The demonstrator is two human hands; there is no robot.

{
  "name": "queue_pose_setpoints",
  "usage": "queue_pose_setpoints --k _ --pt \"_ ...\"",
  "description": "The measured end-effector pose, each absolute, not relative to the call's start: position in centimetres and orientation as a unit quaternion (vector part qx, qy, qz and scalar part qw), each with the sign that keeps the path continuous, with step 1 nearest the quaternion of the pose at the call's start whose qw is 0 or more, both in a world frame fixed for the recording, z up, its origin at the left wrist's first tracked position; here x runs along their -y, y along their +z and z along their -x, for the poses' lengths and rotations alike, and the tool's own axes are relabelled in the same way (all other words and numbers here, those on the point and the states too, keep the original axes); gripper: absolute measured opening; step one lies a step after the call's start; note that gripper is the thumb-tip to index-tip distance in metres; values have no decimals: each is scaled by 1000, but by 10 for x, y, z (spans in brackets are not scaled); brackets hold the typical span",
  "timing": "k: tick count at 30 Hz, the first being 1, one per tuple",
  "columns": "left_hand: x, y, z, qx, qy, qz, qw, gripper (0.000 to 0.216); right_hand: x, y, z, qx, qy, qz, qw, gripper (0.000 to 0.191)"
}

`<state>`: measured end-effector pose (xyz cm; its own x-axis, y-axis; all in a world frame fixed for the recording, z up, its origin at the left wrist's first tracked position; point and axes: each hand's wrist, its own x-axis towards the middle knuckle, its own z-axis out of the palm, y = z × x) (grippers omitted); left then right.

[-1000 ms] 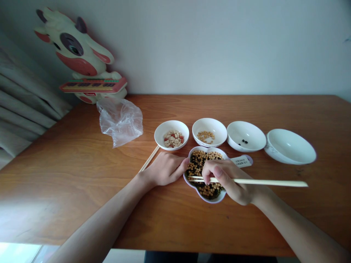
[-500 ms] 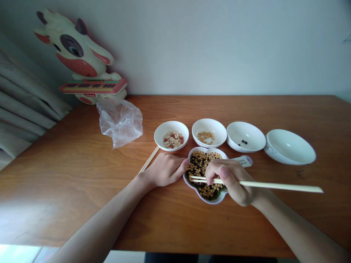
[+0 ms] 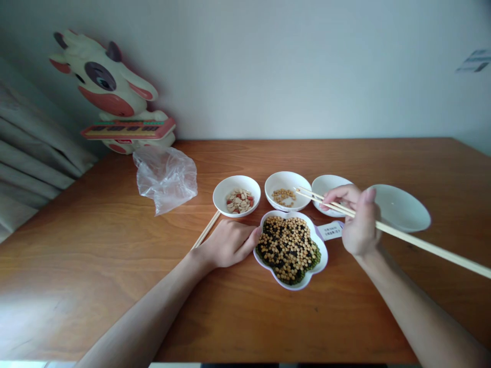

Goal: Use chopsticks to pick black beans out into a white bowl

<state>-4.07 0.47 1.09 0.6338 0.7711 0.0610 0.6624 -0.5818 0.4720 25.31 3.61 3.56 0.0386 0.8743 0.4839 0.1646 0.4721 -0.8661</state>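
Note:
My right hand (image 3: pixel 358 214) is closed around a pair of pale chopsticks (image 3: pixel 422 244). Their tips reach over the right side of a white bowl holding some yellow soybeans (image 3: pixel 284 197); whether a bean sits between the tips is too small to tell. Resting on the table, my left hand (image 3: pixel 232 243) is closed, its thumb against the left rim of a flower-shaped dish (image 3: pixel 323 255). Soybeans, black beans and green beans fill this dish, and a white label (image 3: pixel 330 231) lies on its handle. Behind my left hand is a bowl of pale and reddish nuts or seeds (image 3: pixel 240 201).
Partly behind my right hand stand a third white bowl (image 3: pixel 326 183) and a fourth white bowl (image 3: pixel 402 207). Another pair of chopsticks (image 3: pixel 206 230) lies beside my left wrist. A crumpled clear plastic bag (image 3: pixel 166 176) and a cow-shaped toy keyboard (image 3: pixel 128 130) are at the back left.
My right hand has lifted from the flower-shaped dish and moved back and right, bringing the chopstick tips over the soybean bowl. My left hand stays at the dish's rim.

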Motion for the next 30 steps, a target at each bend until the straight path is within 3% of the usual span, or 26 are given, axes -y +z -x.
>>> queue_pose_setpoints --k 7,12,19,30 --pt "-5 9 41 -401 141 -882 205 54 -30 44 -253 606 360 380 599 63" --pt "-4 12 40 -403 140 -879 213 51 -19 44 -244 651 433 352 515 61" --pt "-4 11 41 -408 131 -877 216 50 -10 37 -233 762 412 341 365 66" --pt "-4 9 41 -401 153 -876 219 50 -3 40 -224 766 440 357 303 64"
